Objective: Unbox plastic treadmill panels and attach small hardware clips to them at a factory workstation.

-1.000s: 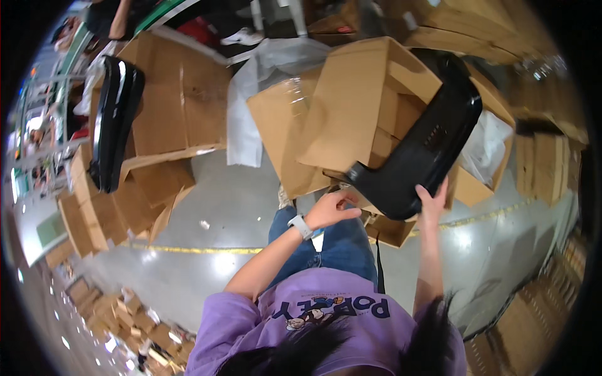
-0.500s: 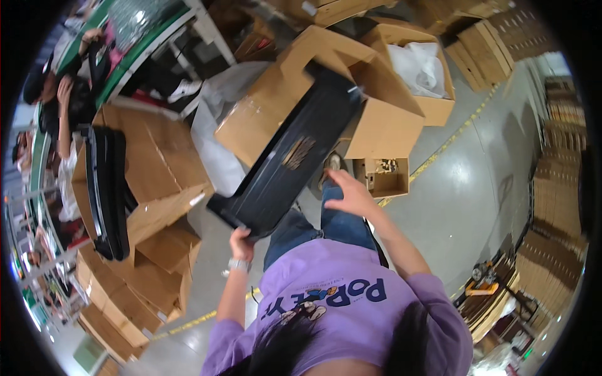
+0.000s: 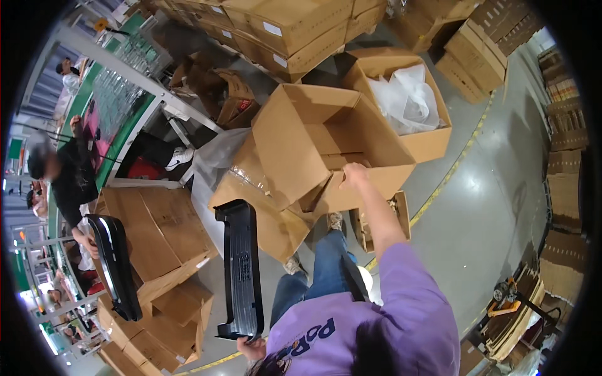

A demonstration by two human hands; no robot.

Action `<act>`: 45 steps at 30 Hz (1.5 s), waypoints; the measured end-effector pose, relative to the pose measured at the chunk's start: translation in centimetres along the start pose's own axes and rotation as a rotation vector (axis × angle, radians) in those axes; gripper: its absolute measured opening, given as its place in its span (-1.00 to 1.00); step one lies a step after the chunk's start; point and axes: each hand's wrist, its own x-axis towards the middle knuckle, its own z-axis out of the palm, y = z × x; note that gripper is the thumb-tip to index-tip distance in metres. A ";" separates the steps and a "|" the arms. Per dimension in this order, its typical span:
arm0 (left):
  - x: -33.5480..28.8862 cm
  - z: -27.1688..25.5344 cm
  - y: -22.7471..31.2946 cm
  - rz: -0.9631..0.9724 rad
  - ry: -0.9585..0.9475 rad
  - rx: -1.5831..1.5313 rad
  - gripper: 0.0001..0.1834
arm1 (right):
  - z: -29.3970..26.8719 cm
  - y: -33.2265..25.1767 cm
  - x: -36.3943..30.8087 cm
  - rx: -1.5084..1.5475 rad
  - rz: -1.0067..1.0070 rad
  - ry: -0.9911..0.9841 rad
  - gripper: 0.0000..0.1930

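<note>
My left hand (image 3: 252, 348) grips the lower end of a long black moulded plastic part (image 3: 241, 269). The piece stands lengthwise to my left, its raised ends and slotted middle in sight. With my arm stretched forward, my right hand (image 3: 355, 176) has hold of the near rim of an open cardboard box (image 3: 376, 190). Inside that box only brown flaps and walls show. It leans against a flattened-looking carton (image 3: 276, 229) by my feet. My fingers on the rim are partly hidden.
Behind is a carton with white wrapping (image 3: 407, 100). A small box (image 3: 403, 216) sits near my right foot. On the left, a co-worker (image 3: 72, 178) touches another long black part (image 3: 116, 269) over cartons. Stacked boxes (image 3: 282, 25) stand beyond; a yellow floor line (image 3: 448, 188) curves on the right.
The black part has swung from in front of me to my left, held in my left hand. My right hand has reached forward onto the box rim. The co-worker's hand has come to the other part.
</note>
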 end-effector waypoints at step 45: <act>1.3 6.5 -7.5 -0.038 0.114 -0.267 -0.75 | 18.1 21.7 -11.0 0.324 -0.118 -0.388 -0.82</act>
